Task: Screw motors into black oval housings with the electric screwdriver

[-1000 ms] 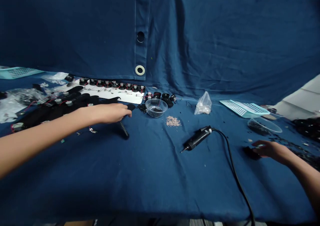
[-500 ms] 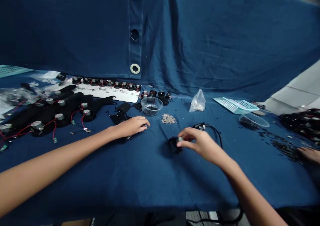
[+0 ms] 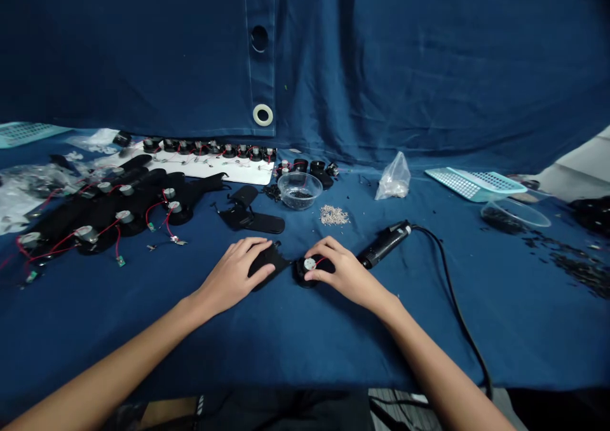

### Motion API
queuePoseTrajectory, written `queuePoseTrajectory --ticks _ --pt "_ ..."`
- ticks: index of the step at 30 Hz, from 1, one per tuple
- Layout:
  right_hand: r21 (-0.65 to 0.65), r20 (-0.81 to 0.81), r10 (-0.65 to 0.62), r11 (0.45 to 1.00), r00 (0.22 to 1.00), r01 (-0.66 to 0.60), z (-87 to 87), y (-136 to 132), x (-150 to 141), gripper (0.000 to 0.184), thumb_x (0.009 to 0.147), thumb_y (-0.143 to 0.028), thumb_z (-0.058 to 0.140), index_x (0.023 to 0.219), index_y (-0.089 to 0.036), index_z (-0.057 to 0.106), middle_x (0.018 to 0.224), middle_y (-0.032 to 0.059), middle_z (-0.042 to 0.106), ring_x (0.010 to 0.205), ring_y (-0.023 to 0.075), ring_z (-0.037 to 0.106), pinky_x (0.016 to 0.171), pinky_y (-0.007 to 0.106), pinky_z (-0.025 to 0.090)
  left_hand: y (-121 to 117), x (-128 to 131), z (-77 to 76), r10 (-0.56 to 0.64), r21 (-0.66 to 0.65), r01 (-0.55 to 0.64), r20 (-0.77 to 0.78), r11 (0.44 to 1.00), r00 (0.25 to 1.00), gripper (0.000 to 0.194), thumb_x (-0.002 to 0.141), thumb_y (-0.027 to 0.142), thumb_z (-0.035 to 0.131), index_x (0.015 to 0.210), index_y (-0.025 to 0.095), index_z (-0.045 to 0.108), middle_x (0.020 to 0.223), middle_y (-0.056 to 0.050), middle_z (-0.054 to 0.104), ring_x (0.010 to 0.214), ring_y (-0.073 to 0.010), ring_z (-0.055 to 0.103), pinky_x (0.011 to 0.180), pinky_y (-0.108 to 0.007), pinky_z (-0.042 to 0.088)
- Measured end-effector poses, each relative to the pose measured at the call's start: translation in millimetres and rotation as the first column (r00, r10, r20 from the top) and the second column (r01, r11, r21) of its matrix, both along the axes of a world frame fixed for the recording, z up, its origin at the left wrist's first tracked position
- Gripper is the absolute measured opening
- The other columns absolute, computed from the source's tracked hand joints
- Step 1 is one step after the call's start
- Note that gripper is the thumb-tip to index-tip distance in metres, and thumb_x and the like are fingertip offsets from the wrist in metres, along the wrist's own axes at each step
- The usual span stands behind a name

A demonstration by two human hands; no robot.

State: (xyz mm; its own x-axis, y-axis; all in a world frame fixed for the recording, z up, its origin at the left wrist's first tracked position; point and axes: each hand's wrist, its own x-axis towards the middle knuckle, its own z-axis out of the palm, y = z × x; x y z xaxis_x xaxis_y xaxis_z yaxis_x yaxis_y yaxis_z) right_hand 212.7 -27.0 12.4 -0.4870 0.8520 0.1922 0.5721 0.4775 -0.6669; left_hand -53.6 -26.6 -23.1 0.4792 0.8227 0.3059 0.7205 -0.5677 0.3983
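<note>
The left hand (image 3: 232,280) lies palm down, its fingers stretched over a black strip (image 3: 269,260); it may be pressing or gripping, and the view cannot settle which. The strip's long axis runs from under the palm to the right and slightly away, its free end pointing at the other hand's piece.

The right hand (image 3: 345,273) is curled, its thumb and fingers closed around a round black housing (image 3: 299,273) topped by a silver motor (image 3: 309,264), with a thin red wire (image 3: 321,260) running from the motor under the fingers. The housing sits between the hands, just beyond the strip's free end. It is held by the right hand and lies apart from the left.

Just right of the right hand, a black electric screwdriver (image 3: 384,245) lies slantwise, its tip toward the hand and its cord (image 3: 452,304) curving toward the near edge of the blue cloth (image 3: 429,348). Ahead of the left hand lie two black straps (image 3: 248,218). Further left is a row of black strips with silver motors and red wires (image 3: 105,221).

Beyond the hands stand a clear bowl (image 3: 297,191) of dark bits, a pile of tiny screws (image 3: 334,215) and a plastic bag (image 3: 393,178). Further right lie a teal perforated tray (image 3: 476,184) and a clear dish (image 3: 515,215). Farthest ahead, a white sheet (image 3: 252,173) carries a line of small round parts (image 3: 210,149).
</note>
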Motion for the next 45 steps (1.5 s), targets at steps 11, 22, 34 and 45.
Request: queuePoseTrajectory --ticks 11,22,34,45 --pt "-0.026 -0.070 0.002 1.000 0.998 -0.004 -4.4 -2 -7 0.022 0.083 -0.039 0.066 0.094 -0.020 0.065 0.094 0.0019 0.065 0.090 0.0158 0.059 0.086 0.032 0.044 -4 -5 16.7 -0.100 0.049 0.093 0.156 0.994 0.983 0.037 0.087 0.024 0.054 0.124 0.022 0.051 0.134 -0.010 0.047 0.126 -0.0251 0.046 0.108 -0.043 0.038" --pt "-0.026 -0.105 0.014 1.000 0.994 -0.017 -7.7 -5 -6 0.021 0.085 -0.034 0.065 0.101 -0.020 0.063 0.099 0.0022 0.064 0.091 0.0147 0.060 0.086 0.030 0.045 -2 6 2.6 -0.323 0.126 0.315 0.044 0.941 0.945 0.038 0.086 0.038 0.065 0.120 0.022 0.059 0.122 -0.009 0.058 0.112 -0.0215 0.056 0.097 -0.039 0.048" --pt "-0.008 -0.104 0.016 1.000 0.994 -0.017 -8.7 -6 -10 0.019 0.086 -0.033 0.064 0.100 -0.019 0.063 0.096 0.0023 0.064 0.088 0.0139 0.060 0.083 0.028 0.046 -3 14 3.5 -0.332 0.232 0.304 0.096 0.924 0.938 0.025 0.083 0.037 0.068 0.101 0.020 0.067 0.107 -0.006 0.070 0.111 -0.0221 0.060 0.093 -0.039 0.049" --pt "0.003 -0.091 0.021 1.000 0.996 -0.020 -9.1 -5 -8 0.021 0.086 -0.035 0.063 0.102 -0.020 0.063 0.099 0.0040 0.065 0.090 0.0163 0.061 0.084 0.031 0.047 -5 16 9.5 -0.315 0.298 0.319 -0.064 0.899 0.947 0.026 0.087 0.039 0.063 0.107 0.022 0.067 0.112 -0.003 0.069 0.113 -0.0211 0.059 0.093 -0.035 0.046"
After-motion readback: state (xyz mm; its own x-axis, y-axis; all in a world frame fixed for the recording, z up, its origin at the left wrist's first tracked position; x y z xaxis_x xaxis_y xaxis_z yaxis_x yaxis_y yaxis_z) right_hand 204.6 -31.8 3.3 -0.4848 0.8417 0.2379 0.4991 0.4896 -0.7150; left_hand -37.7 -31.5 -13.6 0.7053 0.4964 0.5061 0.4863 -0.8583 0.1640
